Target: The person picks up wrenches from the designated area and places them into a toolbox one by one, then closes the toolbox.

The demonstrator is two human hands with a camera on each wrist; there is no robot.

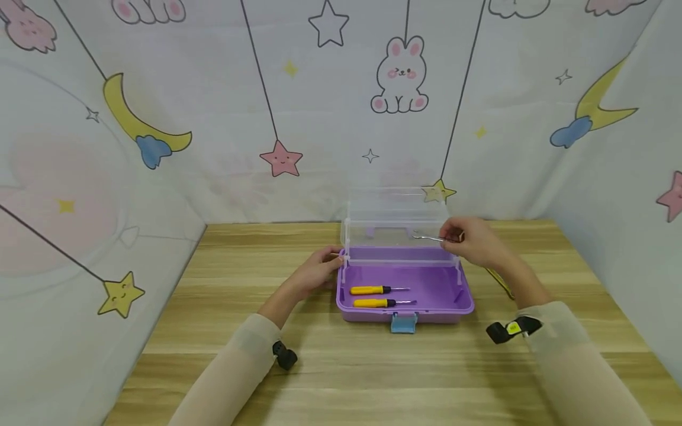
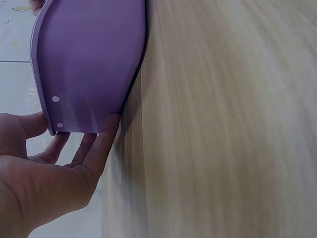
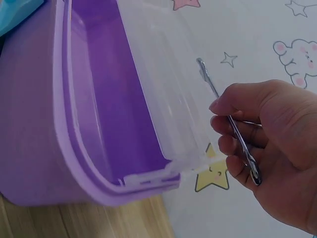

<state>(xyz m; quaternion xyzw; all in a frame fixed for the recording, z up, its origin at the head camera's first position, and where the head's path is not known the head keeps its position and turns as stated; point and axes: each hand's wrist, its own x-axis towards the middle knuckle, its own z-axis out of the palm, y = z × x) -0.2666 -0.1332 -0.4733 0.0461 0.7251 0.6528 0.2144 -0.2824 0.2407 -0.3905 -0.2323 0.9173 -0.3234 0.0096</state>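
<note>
A purple toolbox (image 1: 405, 316) stands on the table with its clear lid raised and a clear tray lifted on hinged arms. My left hand (image 1: 314, 273) grips its rear left corner, the thumb at the rim and the fingers against the outer wall (image 2: 89, 64). Above the box's right rear part, my right hand (image 1: 476, 241) pinches a small silver wrench (image 3: 237, 134), held near the clear tray (image 1: 383, 239). Two yellow-handled screwdrivers, an upper one (image 1: 370, 290) and a lower one (image 1: 374, 303), lie side by side in the box bottom.
A light blue latch (image 1: 404, 323) hangs at the box front. Behind my right wrist lies a thin yellow object (image 1: 501, 283), partly hidden. The wooden table (image 1: 240, 242) meets a printed cloth backdrop (image 1: 224, 177) at the back and sides.
</note>
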